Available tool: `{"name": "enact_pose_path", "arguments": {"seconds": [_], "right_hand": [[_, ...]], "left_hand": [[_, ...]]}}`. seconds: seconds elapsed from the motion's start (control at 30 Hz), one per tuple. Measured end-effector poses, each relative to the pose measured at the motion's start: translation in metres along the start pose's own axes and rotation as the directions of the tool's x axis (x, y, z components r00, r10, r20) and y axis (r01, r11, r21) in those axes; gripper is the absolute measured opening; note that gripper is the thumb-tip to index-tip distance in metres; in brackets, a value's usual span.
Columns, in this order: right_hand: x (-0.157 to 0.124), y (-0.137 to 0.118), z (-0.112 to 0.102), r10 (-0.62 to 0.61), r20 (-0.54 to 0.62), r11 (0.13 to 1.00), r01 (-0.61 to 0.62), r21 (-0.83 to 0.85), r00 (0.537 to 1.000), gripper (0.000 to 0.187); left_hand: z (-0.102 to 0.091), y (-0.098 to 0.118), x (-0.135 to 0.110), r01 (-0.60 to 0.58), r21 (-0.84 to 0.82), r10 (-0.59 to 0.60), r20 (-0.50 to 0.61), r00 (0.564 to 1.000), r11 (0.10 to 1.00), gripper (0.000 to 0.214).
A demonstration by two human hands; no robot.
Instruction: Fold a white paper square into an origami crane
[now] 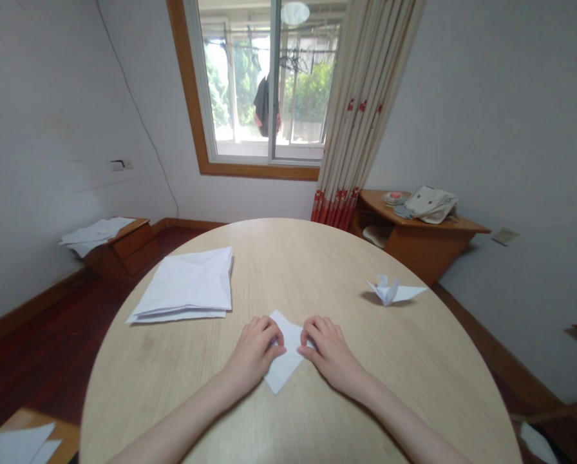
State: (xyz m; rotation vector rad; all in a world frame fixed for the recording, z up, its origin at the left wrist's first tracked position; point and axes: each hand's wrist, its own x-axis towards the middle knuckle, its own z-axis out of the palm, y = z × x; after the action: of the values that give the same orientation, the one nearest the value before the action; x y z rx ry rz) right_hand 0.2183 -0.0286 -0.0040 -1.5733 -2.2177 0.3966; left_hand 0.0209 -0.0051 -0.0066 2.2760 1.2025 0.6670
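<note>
A small folded sheet of white paper [284,368] lies on the table in front of me, one corner pointing toward me and another away. My left hand [259,345] pinches its left side between thumb and curled fingers. On the opposite side, my right hand [324,345] grips the right edge the same way. The fingers cover both side corners, so the folds there are hidden. A finished-looking white paper crane [389,293] rests farther off to the right, apart from both hands.
The round wooden table [288,267] carries a stack of white paper [187,283] at the left. Beyond it stand a low drawer cabinet [134,241] on the left and a corner desk with a white bag [433,203] on the right. A curtain [360,116] hangs beside the window.
</note>
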Motion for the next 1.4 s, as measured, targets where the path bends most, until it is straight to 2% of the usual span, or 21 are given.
{"name": "enact_pose_path", "arguments": {"seconds": [0.2,0.53,0.63,0.73,0.93,1.03,1.17,1.4], "right_hand": [[0.002,0.006,-0.004,-0.02,0.042,0.998,0.018,0.058,0.999,0.012],[0.002,0.017,-0.007,-0.111,0.04,0.983,0.103,0.15,0.993,0.014],[0.0,0.016,-0.008,-0.149,0.043,0.975,0.14,0.172,0.988,0.012],[-0.002,0.015,-0.01,-0.184,0.053,0.965,0.17,0.201,0.982,0.016],[-0.004,0.018,-0.012,-0.197,0.061,0.958,0.179,0.223,0.979,0.023],[-0.004,0.02,-0.011,-0.206,0.052,0.96,0.192,0.201,0.977,0.03],[-0.004,0.021,-0.011,-0.214,0.127,0.97,0.195,0.146,0.969,0.041],[-0.005,0.016,-0.015,-0.229,0.177,0.973,0.217,0.08,0.957,0.042]], "left_hand": [[-0.01,-0.007,0.002,-0.027,-0.162,0.038,0.064,0.997,0.986,0.012],[-0.016,-0.008,0.0,-0.053,-0.193,0.071,0.089,0.994,0.98,0.022],[-0.013,-0.01,-0.002,-0.1,-0.142,0.11,0.065,0.992,0.985,0.022],[-0.01,-0.01,-0.004,-0.199,-0.042,0.201,0.034,0.979,0.979,0.022],[-0.007,-0.008,-0.01,-0.317,0.078,0.315,0.036,0.949,0.945,0.028],[-0.007,-0.007,-0.01,-0.335,0.093,0.333,0.046,0.942,0.937,0.031],[-0.006,-0.006,-0.01,-0.342,0.118,0.336,0.067,0.939,0.932,0.033],[-0.01,0.008,-0.015,-0.343,0.221,0.323,0.124,0.938,0.913,0.029]]}}
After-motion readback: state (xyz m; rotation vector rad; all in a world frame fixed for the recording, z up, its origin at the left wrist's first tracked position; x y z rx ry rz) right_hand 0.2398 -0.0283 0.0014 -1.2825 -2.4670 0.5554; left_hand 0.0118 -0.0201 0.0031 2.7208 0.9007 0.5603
